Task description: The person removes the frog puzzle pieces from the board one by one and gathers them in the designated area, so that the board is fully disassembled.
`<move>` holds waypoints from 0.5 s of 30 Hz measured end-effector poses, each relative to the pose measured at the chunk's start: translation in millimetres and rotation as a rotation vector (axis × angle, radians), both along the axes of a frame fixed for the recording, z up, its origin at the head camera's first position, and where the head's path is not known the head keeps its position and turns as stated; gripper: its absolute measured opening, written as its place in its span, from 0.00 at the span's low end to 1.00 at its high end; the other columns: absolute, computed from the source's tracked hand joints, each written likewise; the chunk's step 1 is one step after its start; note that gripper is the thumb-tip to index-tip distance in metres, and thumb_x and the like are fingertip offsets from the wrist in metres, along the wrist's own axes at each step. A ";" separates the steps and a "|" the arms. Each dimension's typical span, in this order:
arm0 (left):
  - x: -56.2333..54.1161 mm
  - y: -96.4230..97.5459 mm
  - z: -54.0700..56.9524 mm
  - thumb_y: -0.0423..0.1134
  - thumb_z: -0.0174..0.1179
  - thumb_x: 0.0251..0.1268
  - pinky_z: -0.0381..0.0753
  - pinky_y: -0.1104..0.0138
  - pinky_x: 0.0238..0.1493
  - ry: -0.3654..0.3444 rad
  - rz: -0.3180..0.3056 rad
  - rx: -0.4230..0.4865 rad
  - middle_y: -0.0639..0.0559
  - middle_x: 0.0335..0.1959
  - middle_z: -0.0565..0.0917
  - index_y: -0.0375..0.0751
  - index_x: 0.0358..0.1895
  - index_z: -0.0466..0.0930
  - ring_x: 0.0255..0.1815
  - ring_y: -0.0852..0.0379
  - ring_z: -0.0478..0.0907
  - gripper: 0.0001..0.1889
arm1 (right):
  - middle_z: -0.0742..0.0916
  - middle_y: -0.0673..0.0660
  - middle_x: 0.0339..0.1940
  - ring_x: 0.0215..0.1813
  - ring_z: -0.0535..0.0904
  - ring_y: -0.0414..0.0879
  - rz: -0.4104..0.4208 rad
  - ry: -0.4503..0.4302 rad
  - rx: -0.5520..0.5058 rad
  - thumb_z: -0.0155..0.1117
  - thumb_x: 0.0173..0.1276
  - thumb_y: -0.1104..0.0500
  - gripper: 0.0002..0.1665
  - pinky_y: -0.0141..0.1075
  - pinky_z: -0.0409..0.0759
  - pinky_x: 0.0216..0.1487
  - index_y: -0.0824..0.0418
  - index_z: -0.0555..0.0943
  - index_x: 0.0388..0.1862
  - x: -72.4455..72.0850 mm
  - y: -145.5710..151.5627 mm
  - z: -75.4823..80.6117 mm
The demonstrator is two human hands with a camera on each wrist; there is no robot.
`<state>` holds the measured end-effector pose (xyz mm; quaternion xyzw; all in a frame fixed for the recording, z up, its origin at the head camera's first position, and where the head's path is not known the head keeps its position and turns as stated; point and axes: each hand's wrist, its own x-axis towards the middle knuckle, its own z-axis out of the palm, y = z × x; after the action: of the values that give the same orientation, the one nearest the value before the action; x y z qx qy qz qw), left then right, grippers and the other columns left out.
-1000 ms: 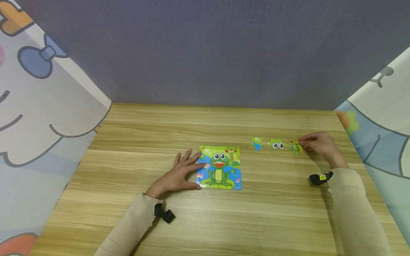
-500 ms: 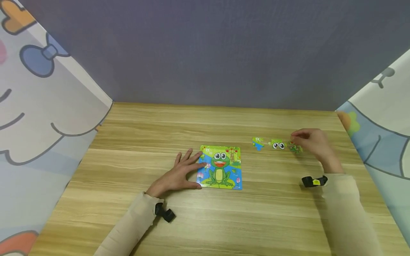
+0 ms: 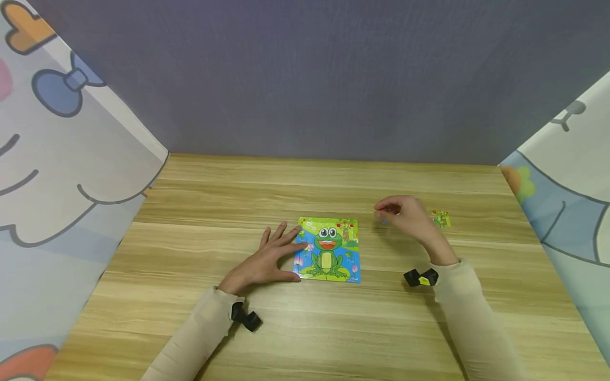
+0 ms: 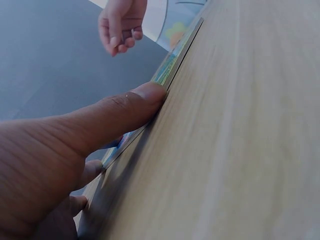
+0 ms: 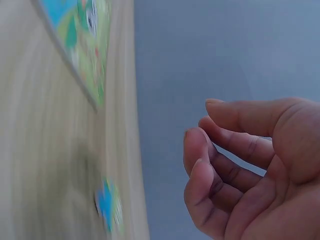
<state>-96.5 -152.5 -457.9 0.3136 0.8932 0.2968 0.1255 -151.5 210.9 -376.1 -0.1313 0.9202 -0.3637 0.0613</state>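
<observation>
A square frog puzzle [image 3: 326,251] lies flat on the wooden table. My left hand [image 3: 262,262] rests at its left side, fingers spread, with fingertips and thumb along the edge. In the left wrist view the thumb [image 4: 147,92] touches the puzzle's rim. My right hand [image 3: 412,218] hovers right of the puzzle over loose puzzle pieces, fingers loosely curled. The right wrist view shows nothing between its thumb and fingers [image 5: 197,145]. A blue-and-green piece [image 5: 106,205] lies on the table below it. Another piece [image 3: 441,218] shows right of that hand; the hand hides the frog-eyes piece.
The table [image 3: 305,328] has a light wood grain. A grey panel [image 3: 305,79] rises at its back edge, and cartoon-printed walls [image 3: 62,159] stand on both sides. Each wrist carries a small black camera mount [image 3: 245,316].
My right hand has moved left from the rightmost piece to above the leftmost one, uncovering the former. The left hand and the frog puzzle stay put.
</observation>
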 end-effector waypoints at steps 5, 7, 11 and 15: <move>-0.1 0.3 0.7 0.54 0.75 0.53 0.29 0.33 0.77 -0.013 0.003 -0.003 0.48 0.83 0.52 0.52 0.73 0.70 0.85 0.38 0.34 0.42 | 0.91 0.63 0.41 0.39 0.85 0.47 0.087 -0.033 -0.061 0.66 0.68 0.64 0.11 0.33 0.80 0.40 0.68 0.87 0.46 4.7 -41.5 -7.1; -0.1 0.4 1.4 0.54 0.75 0.53 0.29 0.33 0.77 -0.018 0.004 -0.003 0.47 0.83 0.52 0.52 0.73 0.70 0.85 0.37 0.34 0.42 | 0.91 0.61 0.40 0.39 0.85 0.46 0.121 -0.056 -0.078 0.67 0.68 0.63 0.11 0.33 0.81 0.40 0.67 0.87 0.45 7.3 -56.7 -10.8; -0.2 0.7 2.2 0.54 0.74 0.53 0.30 0.32 0.77 -0.020 0.006 -0.001 0.46 0.83 0.52 0.52 0.73 0.71 0.85 0.37 0.34 0.41 | 0.91 0.58 0.40 0.38 0.85 0.45 0.182 -0.073 -0.089 0.67 0.68 0.62 0.10 0.36 0.82 0.39 0.66 0.87 0.44 11.4 -82.1 -18.5; -0.2 0.8 2.0 0.54 0.75 0.53 0.30 0.32 0.76 -0.013 0.004 0.002 0.46 0.83 0.53 0.52 0.73 0.71 0.85 0.36 0.34 0.41 | 0.91 0.58 0.40 0.37 0.84 0.44 0.208 -0.085 -0.099 0.66 0.68 0.63 0.10 0.34 0.82 0.39 0.66 0.87 0.45 14.9 -99.9 -24.8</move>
<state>-96.8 -151.7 -455.9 0.3102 0.8926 0.3000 0.1302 -136.6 111.1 -400.9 -0.2134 0.8790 -0.4057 0.1310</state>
